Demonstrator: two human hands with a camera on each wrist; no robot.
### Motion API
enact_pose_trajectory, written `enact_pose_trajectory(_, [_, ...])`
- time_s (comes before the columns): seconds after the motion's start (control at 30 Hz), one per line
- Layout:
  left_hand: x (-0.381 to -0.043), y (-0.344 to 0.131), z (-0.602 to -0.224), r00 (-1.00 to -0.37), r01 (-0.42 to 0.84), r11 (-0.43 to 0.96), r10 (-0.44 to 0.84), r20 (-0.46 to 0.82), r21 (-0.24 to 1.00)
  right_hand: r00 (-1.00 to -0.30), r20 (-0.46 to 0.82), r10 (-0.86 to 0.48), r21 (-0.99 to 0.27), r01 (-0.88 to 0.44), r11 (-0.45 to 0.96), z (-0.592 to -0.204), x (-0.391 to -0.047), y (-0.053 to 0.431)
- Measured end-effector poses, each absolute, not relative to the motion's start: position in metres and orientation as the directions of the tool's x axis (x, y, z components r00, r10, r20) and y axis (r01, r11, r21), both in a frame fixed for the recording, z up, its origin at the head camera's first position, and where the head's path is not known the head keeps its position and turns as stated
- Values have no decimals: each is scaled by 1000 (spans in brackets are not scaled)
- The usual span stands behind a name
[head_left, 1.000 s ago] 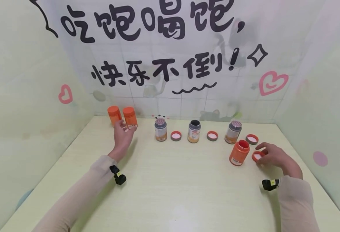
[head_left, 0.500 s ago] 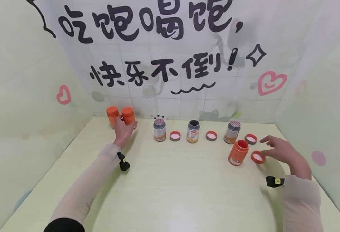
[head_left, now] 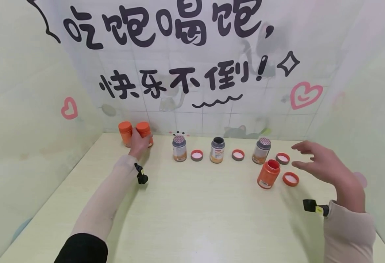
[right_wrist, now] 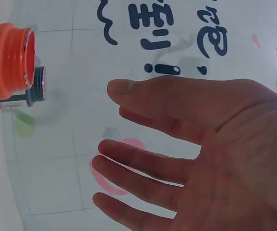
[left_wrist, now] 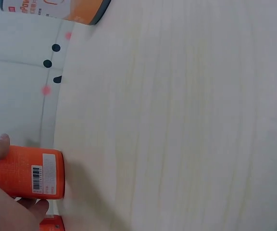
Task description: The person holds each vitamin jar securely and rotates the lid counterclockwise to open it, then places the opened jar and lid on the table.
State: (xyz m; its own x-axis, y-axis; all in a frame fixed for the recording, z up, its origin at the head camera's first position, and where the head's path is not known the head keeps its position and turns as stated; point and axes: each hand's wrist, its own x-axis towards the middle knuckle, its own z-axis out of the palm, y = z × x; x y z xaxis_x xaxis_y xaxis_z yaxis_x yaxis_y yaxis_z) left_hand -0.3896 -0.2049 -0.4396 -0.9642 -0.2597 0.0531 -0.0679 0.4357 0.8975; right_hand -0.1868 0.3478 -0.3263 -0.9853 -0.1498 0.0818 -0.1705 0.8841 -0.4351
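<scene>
At the back left, my left hand (head_left: pixel 138 143) grips the right one of two capped orange jars (head_left: pixel 143 128). In the left wrist view its thumb and fingers lie on opposite sides of that orange jar (left_wrist: pixel 20 172), near its barcode label. The other orange jar (head_left: pixel 125 133) stands just left of the hand. My right hand (head_left: pixel 325 164) hovers at the right with fingers spread, holding nothing. Nearest to it are a loose orange lid (head_left: pixel 291 179), lying inside up, and an uncapped orange jar (head_left: pixel 268 175).
Along the back stand three grey-necked jars, a left one (head_left: pixel 179 149), a middle one (head_left: pixel 217 151) and a right one (head_left: pixel 261 151). Beside each lies an upturned lid, a left lid (head_left: pixel 197 155), a middle lid (head_left: pixel 238 155) and a right lid (head_left: pixel 282 158). Printed cloth walls surround the table (head_left: pixel 192 212).
My left hand has reached forward and closed around the right capped jar. My right hand has let go of the orange lid and lifted away to the right.
</scene>
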Motion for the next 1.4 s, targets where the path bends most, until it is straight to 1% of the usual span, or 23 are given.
enact_pose_trajectory(0.13, [-385,-203,-440,-964,-66,426,-261,53,902,-978,117,-170,-444,-205,872,-317,-181,338])
enact_pose_trajectory(0.23, [-379,-200,-442,-964,-38,418,-255,77,908,-974,132,-183,-452,-224,863,-314,-179,332])
enact_pose_trajectory(0.4, [-364,-196,-445,-960,-6,368,-264,99,930,-976,120,-184,-475,-219,852,-312,-176,322])
enact_pose_trajectory(0.67, [-335,-187,-449,-927,-49,264,-371,54,963,-956,150,-253,-504,-294,812,-312,-177,307])
enact_pose_trajectory(0.83, [-317,-172,-449,-927,-54,223,-372,33,973,-951,146,-272,-526,-307,793,-312,-178,300])
enact_pose_trajectory(1.07, [-285,-138,-444,-956,-60,175,-293,-6,983,-944,156,-291,-541,-328,774,-318,-182,288])
enact_pose_trajectory(1.23, [-263,-113,-441,-977,-35,219,-213,13,975,-934,162,-318,-548,-353,758,-319,-183,279])
enact_pose_trajectory(1.4, [-249,-91,-442,-995,-8,254,-97,18,967,-918,185,-351,-546,-393,740,-320,-185,268])
